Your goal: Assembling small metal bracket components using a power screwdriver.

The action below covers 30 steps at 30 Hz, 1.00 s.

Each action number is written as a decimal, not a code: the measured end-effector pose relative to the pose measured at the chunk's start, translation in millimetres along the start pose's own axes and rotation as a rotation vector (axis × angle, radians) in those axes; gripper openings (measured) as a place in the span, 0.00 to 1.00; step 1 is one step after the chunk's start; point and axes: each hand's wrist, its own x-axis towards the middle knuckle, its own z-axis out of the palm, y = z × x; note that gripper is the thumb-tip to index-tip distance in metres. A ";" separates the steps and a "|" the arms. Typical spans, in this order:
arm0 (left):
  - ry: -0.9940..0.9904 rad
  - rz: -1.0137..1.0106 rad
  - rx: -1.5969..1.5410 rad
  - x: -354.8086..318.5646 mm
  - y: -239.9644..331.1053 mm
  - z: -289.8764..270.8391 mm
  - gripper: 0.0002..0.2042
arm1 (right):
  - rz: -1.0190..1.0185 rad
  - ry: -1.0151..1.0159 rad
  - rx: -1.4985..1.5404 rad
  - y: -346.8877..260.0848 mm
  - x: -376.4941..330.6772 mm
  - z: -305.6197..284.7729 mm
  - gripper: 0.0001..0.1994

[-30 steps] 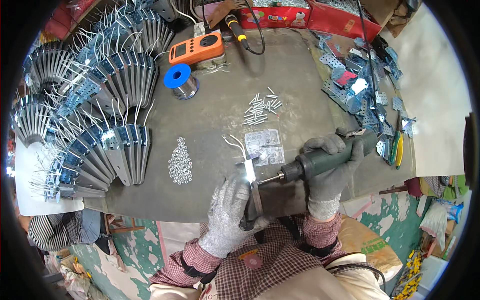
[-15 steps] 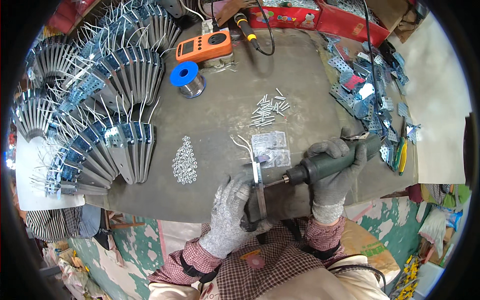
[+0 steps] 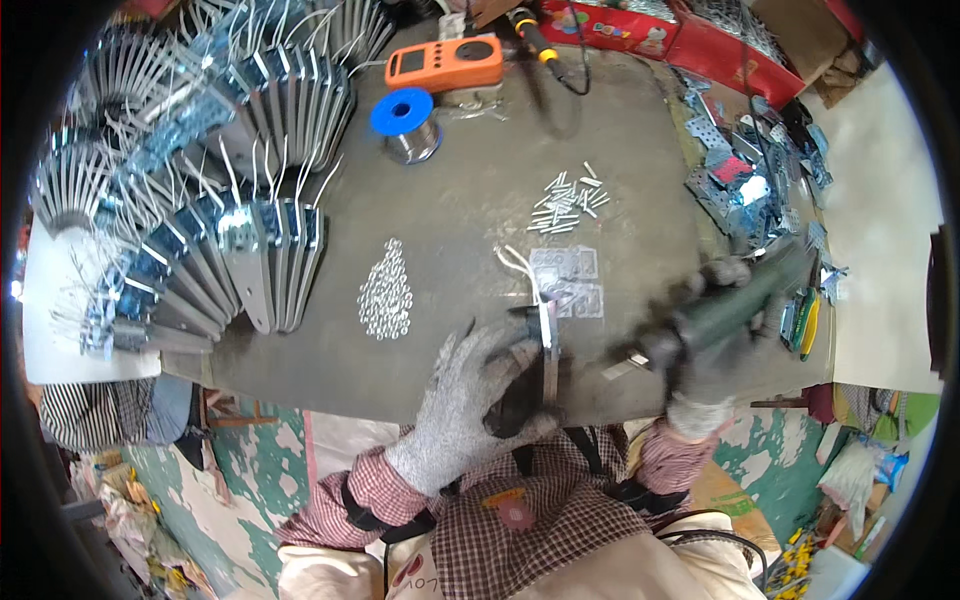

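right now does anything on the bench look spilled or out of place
Nothing looks spilled. The small silver washers sit in a neat teardrop heap and the short pins in a loose cluster. The left hand steadies a metal strip; the right hand grips a dark green power tool.

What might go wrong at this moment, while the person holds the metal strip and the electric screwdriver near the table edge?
1. The left hand pins the metal strip close to where the electric screwdriver in the right hand points; a slip could hit the gloved fingers.
2. The strip lies at the table edge and might fall off.
3. A sleeve could scatter the pile of small washers.
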 end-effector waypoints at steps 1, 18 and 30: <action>-0.030 -0.008 -0.017 0.7 -1.2 0.7 0.41 | 0.040 0.003 -0.204 -19.6 -3.4 -4.5 0.29; 0.183 0.200 0.010 -0.4 -11.9 7.5 0.26 | 0.226 -0.315 -1.528 79.3 -70.3 48.6 0.42; 0.061 -0.033 -0.574 14.4 -11.3 -45.3 0.12 | 0.313 -0.262 -1.166 59.2 -81.2 28.8 0.35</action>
